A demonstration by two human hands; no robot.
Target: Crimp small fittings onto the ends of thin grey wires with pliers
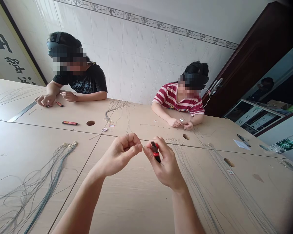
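Observation:
My left hand (123, 154) is closed in a pinch, thumb against the curled forefinger. Whatever sits between those fingertips is too small to make out. Close beside it, my right hand (164, 162) wraps round a small black-and-red tool (155, 152), whose exact kind is partly hidden by the fingers. The thumb and fingertips of both hands nearly meet above the table. To the left lies a bundle of thin grey-green cords (52, 182) with gold-coloured ends. More thin cords (192, 175) stretch out on the right.
Two people sit across the table (127, 201), their hands on it. A red-and-black box-like item (69, 123), a steel ruler (23, 111), another cord bundle (109, 112) and round holes (90, 123) lie ahead. At right are a pen (243, 140) and a plastic bottle (286, 143).

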